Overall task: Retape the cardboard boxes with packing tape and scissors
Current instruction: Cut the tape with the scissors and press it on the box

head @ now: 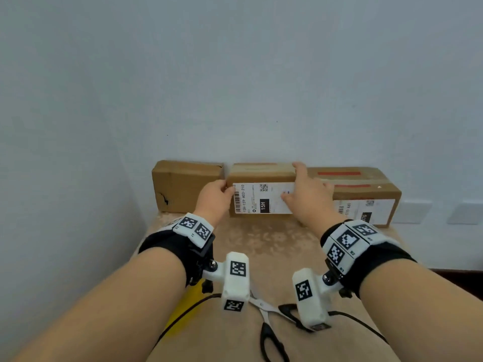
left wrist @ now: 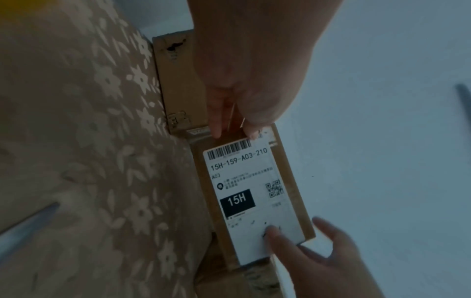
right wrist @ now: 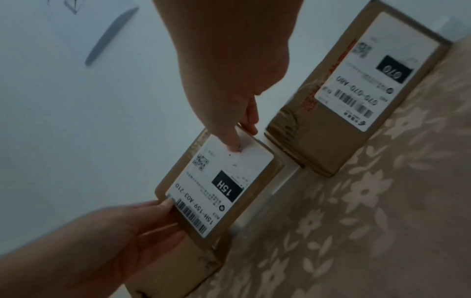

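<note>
Three cardboard boxes stand in a row against the wall. The middle box (head: 261, 176) (left wrist: 244, 181) (right wrist: 224, 181) carries a white label marked 15H. My left hand (head: 214, 197) (left wrist: 254, 80) (right wrist: 114, 231) grips its left end, thumb at the barcode edge. My right hand (head: 305, 194) (right wrist: 224, 80) (left wrist: 318, 262) grips its right end, with the thumb on the label and the fingers over the top back edge. Black-handled scissors (head: 269, 327) lie on the table near me, between my wrists. No clearly recognisable tape roll is visible.
The left box (head: 183, 186) (left wrist: 181, 80) has a torn hole on its front. The right box (head: 366, 194) (right wrist: 356, 90) bears red tape and a label marked 070. A beige floral cloth (head: 261, 244) covers the table. A yellow object (head: 183, 307) lies half hidden under my left wrist.
</note>
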A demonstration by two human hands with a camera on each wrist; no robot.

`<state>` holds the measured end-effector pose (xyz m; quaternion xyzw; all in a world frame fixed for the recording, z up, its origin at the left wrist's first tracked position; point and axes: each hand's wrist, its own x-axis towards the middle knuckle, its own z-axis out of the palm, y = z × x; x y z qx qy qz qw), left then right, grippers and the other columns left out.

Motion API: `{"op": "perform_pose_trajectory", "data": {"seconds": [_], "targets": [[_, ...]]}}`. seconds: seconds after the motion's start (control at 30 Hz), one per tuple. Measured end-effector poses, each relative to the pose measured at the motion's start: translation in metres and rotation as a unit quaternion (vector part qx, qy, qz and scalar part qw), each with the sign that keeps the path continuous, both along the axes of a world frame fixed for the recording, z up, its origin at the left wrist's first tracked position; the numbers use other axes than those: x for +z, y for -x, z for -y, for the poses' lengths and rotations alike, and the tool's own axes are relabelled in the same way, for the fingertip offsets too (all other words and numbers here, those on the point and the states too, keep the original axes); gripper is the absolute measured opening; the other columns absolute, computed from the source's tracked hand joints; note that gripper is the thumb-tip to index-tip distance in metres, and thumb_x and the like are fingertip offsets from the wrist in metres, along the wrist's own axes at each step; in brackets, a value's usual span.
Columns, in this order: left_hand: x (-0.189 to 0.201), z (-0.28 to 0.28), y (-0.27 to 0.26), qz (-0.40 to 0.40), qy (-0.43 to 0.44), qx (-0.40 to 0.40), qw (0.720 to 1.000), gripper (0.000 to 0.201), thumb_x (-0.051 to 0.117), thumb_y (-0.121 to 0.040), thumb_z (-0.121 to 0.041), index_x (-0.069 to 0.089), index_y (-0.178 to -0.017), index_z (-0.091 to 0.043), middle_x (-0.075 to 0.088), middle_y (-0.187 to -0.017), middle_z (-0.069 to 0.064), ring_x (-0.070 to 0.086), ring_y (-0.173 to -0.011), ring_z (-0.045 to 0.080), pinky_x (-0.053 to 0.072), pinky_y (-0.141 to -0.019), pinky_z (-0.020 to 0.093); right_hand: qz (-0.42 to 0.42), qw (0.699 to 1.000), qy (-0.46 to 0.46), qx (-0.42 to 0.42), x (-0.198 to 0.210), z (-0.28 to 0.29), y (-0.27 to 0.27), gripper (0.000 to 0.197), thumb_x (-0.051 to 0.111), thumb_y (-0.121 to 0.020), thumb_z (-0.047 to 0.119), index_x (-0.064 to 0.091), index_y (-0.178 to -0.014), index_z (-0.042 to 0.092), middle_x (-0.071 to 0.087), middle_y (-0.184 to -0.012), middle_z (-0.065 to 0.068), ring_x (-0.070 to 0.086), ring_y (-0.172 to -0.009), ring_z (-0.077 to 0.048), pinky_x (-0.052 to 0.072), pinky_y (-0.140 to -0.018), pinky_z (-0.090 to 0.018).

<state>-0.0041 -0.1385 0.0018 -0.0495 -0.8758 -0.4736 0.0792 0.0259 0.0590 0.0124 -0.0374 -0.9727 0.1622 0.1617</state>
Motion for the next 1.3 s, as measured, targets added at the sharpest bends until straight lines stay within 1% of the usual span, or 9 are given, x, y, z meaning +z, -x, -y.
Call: {"op": "perform_pose_trajectory", "data": {"seconds": [0.17, 0.4, 0.57, 0.67, 0.73, 0.83, 1.03, 1.2, 1.3], "targets": [[-0.024, -0.016, 0.017, 0.089, 0.005, -0.073, 0.993, 0.044, 0.052, -0.097, -0.025, 0.038, -0.133, -0.005, 0.058, -0.124, 0.006, 0.057, -0.111, 0.019, 0.049, -0.095, 0.034, -0.008, 0.975, -0.224, -0.002, -0.008, -0.009, 0.024, 0.022, 0.051, -0.091, 0.021, 0.049, -0.113, 0.024, 0.065, -0.102, -0.001, 0.047, -0.11, -0.026, 0.02, -0.104, -0.047], [-0.035, -0.033, 0.04, 0.14, -0.066, -0.108, 0.982, 0.053, 0.052, -0.097, -0.023, 0.025, -0.139, -0.007, 0.055, -0.128, 0.01, 0.056, -0.114, 0.021, 0.046, -0.101, 0.042, -0.012, 0.975, -0.22, 0.012, -0.021, -0.016, 0.045, 0.017, 0.049, -0.09, 0.014, 0.049, -0.106, 0.021, 0.059, -0.114, -0.002, 0.046, -0.114, -0.026, 0.016, -0.109, -0.048], [-0.032, -0.035, 0.046, 0.151, -0.052, -0.102, 0.982, 0.05, 0.056, -0.095, -0.024, 0.031, -0.134, -0.007, 0.058, -0.123, 0.009, 0.058, -0.112, 0.022, 0.049, -0.098, 0.042, -0.001, 0.98, -0.2, 0.007, -0.024, -0.018, 0.049, 0.021, 0.046, -0.089, 0.011, 0.047, -0.109, 0.019, 0.056, -0.114, -0.004, 0.048, -0.11, -0.028, 0.02, -0.106, -0.047], [-0.023, -0.03, 0.046, 0.129, 0.076, -0.098, 0.984, 0.027, 0.052, -0.096, -0.031, 0.052, -0.108, -0.006, 0.062, -0.104, 0.004, 0.059, -0.099, 0.019, 0.051, -0.084, 0.033, 0.017, 0.977, -0.212, 0.006, -0.019, -0.013, 0.047, 0.024, 0.045, -0.09, 0.015, 0.046, -0.115, 0.015, 0.055, -0.117, -0.006, 0.048, -0.11, -0.029, 0.023, -0.106, -0.049], [-0.007, -0.024, 0.04, 0.088, 0.167, -0.077, 0.979, 0.024, 0.048, -0.098, -0.03, 0.056, -0.096, -0.008, 0.058, -0.095, 0.003, 0.053, -0.086, 0.019, 0.044, -0.07, 0.028, 0.035, 0.976, -0.214, 0.001, -0.011, -0.008, 0.046, 0.028, 0.044, -0.094, 0.029, 0.048, -0.118, 0.014, 0.055, -0.12, -0.008, 0.047, -0.116, -0.029, 0.023, -0.107, -0.05], [0.016, -0.004, 0.033, 0.001, 0.182, -0.061, 0.981, 0.025, 0.047, -0.098, -0.026, 0.063, -0.101, -0.006, 0.065, -0.103, 0.01, 0.058, -0.091, 0.024, 0.044, -0.078, 0.031, 0.013, 0.983, -0.184, 0.014, 0.002, 0.005, 0.046, 0.033, 0.043, -0.095, 0.035, 0.05, -0.121, 0.015, 0.056, -0.12, -0.008, 0.047, -0.117, -0.029, 0.023, -0.106, -0.049], [0.029, 0.049, 0.027, -0.076, 0.172, -0.024, 0.982, 0.024, 0.046, -0.098, -0.022, 0.06, -0.115, -0.013, 0.057, -0.106, -0.004, 0.051, -0.097, 0.01, 0.037, -0.082, 0.022, -0.004, 0.99, -0.08, 0.117, 0.017, 0.062, 0.043, 0.032, 0.044, -0.094, 0.026, 0.051, -0.124, 0.02, 0.054, -0.121, -0.003, 0.047, -0.114, -0.024, 0.026, -0.103, -0.041], [0.021, 0.092, 0.036, -0.129, 0.205, 0.085, 0.967, 0.04, 0.051, -0.095, -0.024, 0.047, -0.132, -0.011, 0.038, -0.136, 0.012, 0.035, -0.126, 0.028, 0.028, -0.107, 0.035, 0.054, 0.98, 0.074, 0.174, 0.025, 0.1, 0.047, 0.048, 0.05, -0.097, 0.022, 0.036, -0.142, 0.012, 0.043, -0.139, -0.01, 0.045, -0.123, -0.026, 0.036, -0.098, -0.032], [0.014, 0.11, 0.049, -0.05, 0.173, 0.146, 0.973, 0.065, 0.05, -0.095, -0.037, 0.022, -0.148, -0.012, 0.015, -0.153, 0.016, 0.016, -0.14, 0.033, 0.018, -0.114, 0.041, 0.121, 0.968, 0.123, 0.182, 0.024, 0.111, 0.055, 0.064, 0.05, -0.098, 0.026, 0.019, -0.152, 0.012, 0.032, -0.153, -0.01, 0.035, -0.137, -0.027, 0.033, -0.105, -0.033]]}}
